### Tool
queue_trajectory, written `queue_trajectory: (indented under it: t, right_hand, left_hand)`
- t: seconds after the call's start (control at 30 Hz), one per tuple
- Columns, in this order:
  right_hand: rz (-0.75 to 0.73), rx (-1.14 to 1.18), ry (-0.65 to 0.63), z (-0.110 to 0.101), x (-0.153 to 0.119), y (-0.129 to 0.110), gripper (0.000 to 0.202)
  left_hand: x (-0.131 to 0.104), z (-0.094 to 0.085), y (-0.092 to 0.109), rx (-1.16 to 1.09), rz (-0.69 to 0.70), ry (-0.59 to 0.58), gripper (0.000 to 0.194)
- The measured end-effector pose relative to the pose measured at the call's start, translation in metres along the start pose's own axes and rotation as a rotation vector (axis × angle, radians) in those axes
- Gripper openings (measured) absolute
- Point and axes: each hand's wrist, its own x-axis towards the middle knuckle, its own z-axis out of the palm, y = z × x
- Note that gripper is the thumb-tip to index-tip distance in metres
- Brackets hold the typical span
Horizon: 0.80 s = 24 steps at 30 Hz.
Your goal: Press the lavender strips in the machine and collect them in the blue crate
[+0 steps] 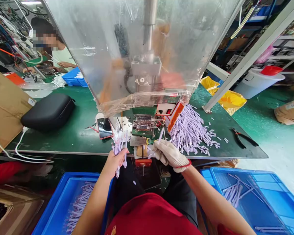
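Observation:
My left hand (114,161) is bare and closed round a bunch of thin lilac plastic strips (121,143), most of them pointing up past the table edge. On my right hand (169,153) is a white knit glove with a red cuff. Its fingers pinch one lilac strip (161,133). Just left of the gloved fingertips lies a scraper (138,141) with a wide metal blade and a green and yellow handle. Behind it, under the press, sits a small metal fixture (144,123) with wires. A large heap of lilac strips (189,129) lies right of the fixture.
A clear plastic guard (112,65) hangs before the press. On the green table (83,137) are a phone (105,128), a black case (49,111) and pliers (242,137). Blue bins (56,199) with strips flank my legs. A co-worker (61,54) sits at far left.

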Motion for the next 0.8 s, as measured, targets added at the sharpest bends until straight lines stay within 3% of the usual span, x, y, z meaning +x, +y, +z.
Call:
queue_trajectory:
  t: [0.13,0.3,0.8]
  right_hand:
    - [0.03,-0.087,-0.065,0.016,0.035,-0.003,0.062]
    - [0.09,-0.078,-0.101,0.018,0.064,0.007,0.063]
    - [0.211,0.202,-0.056,0.026,0.08,0.009,0.051]
  left_hand:
    - [-0.001,0.0,0.001,-0.008,0.004,-0.01,0.04]
    - [-0.003,-0.007,-0.001,0.001,0.01,0.005,0.039]
    - [-0.001,-0.008,-0.006,-0.016,-0.015,0.013,0.039]
